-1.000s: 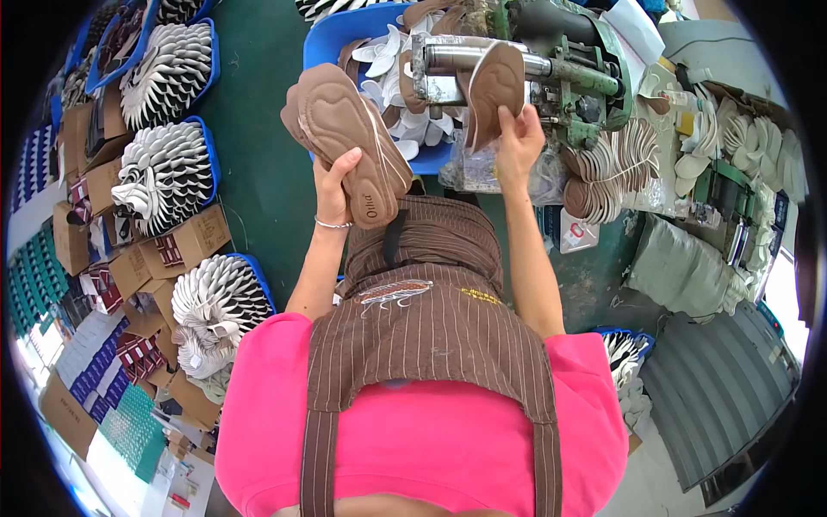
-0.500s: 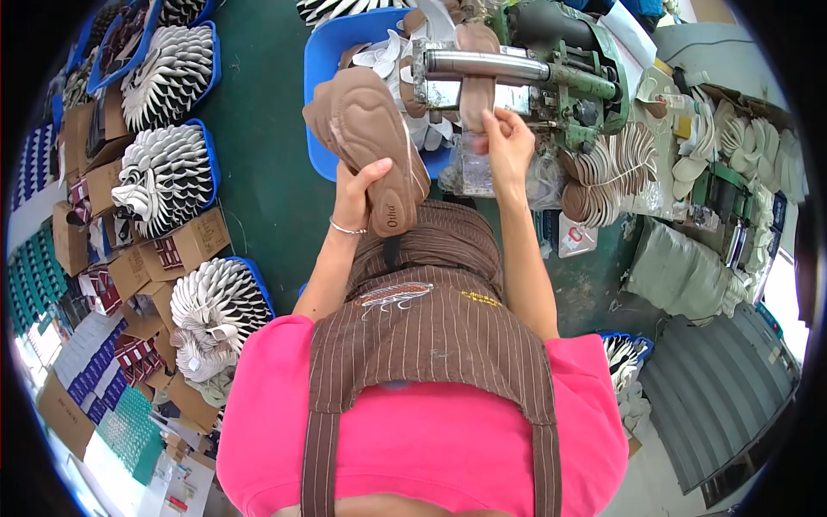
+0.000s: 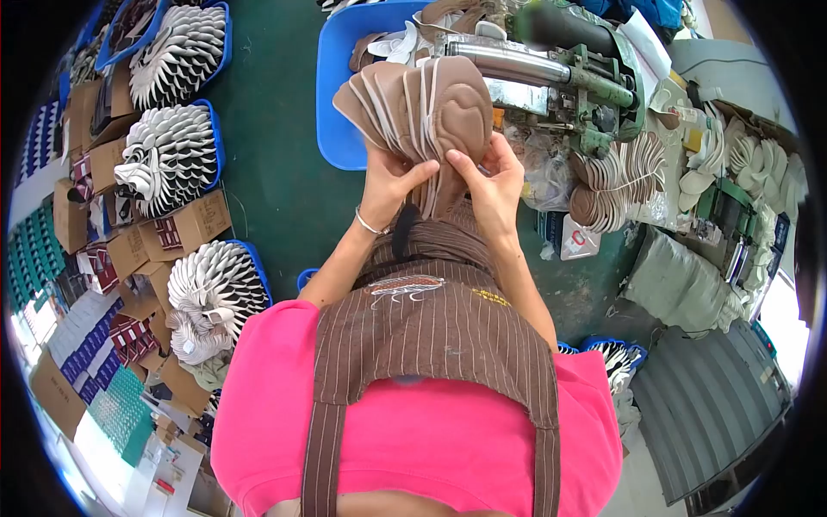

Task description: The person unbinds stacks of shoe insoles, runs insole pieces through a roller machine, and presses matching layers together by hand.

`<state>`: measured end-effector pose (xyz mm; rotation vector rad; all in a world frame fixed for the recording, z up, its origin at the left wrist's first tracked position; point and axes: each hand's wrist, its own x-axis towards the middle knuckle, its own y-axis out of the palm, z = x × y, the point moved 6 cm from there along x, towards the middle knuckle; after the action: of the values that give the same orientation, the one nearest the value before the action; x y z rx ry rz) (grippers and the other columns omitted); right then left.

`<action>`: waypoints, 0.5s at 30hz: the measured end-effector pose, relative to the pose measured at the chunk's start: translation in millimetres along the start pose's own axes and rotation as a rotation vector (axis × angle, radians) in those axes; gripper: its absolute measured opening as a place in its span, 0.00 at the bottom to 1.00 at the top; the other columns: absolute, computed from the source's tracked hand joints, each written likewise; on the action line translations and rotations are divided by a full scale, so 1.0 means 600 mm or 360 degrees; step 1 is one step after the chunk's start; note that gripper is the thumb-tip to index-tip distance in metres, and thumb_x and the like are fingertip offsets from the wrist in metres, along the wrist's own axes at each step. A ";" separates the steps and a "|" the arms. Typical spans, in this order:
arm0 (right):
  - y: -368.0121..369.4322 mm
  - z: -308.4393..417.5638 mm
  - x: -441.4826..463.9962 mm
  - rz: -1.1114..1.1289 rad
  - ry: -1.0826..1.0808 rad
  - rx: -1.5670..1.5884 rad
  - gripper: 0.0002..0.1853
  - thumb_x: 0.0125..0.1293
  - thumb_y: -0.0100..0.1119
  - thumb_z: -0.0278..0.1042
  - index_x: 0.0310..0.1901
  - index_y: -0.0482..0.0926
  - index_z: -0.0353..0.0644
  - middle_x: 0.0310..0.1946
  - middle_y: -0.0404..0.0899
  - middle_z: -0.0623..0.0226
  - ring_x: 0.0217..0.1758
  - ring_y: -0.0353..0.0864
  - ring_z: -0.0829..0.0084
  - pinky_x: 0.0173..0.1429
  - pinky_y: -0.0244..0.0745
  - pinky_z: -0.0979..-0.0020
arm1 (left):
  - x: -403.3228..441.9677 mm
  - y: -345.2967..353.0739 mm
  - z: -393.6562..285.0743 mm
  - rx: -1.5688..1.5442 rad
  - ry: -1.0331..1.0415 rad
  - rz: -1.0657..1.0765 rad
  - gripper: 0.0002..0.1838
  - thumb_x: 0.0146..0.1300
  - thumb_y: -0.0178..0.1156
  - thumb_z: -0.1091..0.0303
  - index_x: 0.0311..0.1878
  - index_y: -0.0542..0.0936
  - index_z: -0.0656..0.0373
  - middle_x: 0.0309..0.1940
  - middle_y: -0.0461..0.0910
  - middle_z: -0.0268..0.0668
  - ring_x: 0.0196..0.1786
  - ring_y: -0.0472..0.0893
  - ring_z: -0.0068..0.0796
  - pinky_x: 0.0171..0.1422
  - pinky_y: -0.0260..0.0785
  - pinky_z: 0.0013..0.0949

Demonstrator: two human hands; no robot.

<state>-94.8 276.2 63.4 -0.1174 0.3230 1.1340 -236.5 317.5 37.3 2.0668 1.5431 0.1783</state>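
Note:
A fanned stack of brown shoe insoles (image 3: 461, 108) with pale edges is held up over my lap, wide ends pointing away from me. My left hand (image 3: 392, 185) is closed round the stack's left side, its thumb pressing the narrower part. On the right, my right hand (image 3: 493, 183) grips the top insole, thumb in front and fingers behind. Just beyond the stack is a green machine (image 3: 594, 90) with a shiny metal roller (image 3: 508, 65). The stack hides part of the blue tub (image 3: 340, 112), which contains loose white and brown pieces.
Blue baskets of fanned white insoles (image 3: 177, 159) line the left side, with cardboard boxes (image 3: 129, 254) beside them. Tied brown insole bundles (image 3: 620, 177) lie on the right bench. A grey corrugated panel (image 3: 715, 405) stands at lower right.
My right hand has left the roller and come to the stack, bringing the insole that was there. The stack has moved right and is spread into a wider fan.

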 end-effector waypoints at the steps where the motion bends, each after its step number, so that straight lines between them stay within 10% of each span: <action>1: 0.003 -0.002 -0.002 -0.0013 0.0031 0.0158 0.17 0.57 0.66 0.24 0.49 0.76 0.32 0.38 0.82 0.65 0.40 0.79 0.78 0.47 0.75 0.75 | 0.003 -0.004 0.003 0.0075 0.0014 -0.0010 0.46 0.50 0.71 0.77 0.67 0.51 0.61 0.60 0.66 0.43 0.61 0.71 0.33 0.65 0.65 0.37; 8: -0.007 -0.042 -0.008 -0.0192 -0.0030 0.0451 0.17 0.61 0.63 0.22 0.52 0.77 0.33 0.44 0.81 0.66 0.46 0.77 0.78 0.54 0.71 0.76 | 0.003 -0.008 0.022 0.0341 -0.0103 -0.0092 0.29 0.46 0.74 0.76 0.53 0.74 0.68 0.47 0.79 0.40 0.49 0.78 0.26 0.54 0.71 0.31; 15: -0.008 -0.039 0.003 -0.0162 0.0135 0.0940 0.14 0.66 0.56 0.22 0.52 0.76 0.36 0.46 0.81 0.65 0.47 0.80 0.77 0.53 0.73 0.76 | 0.008 0.012 0.014 0.0030 -0.0099 -0.0087 0.30 0.49 0.72 0.75 0.56 0.72 0.69 0.51 0.78 0.40 0.52 0.77 0.26 0.56 0.71 0.32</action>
<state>-94.1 269.9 40.0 0.3362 0.7063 0.8959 -225.4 317.7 32.9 2.0231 1.5669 0.0783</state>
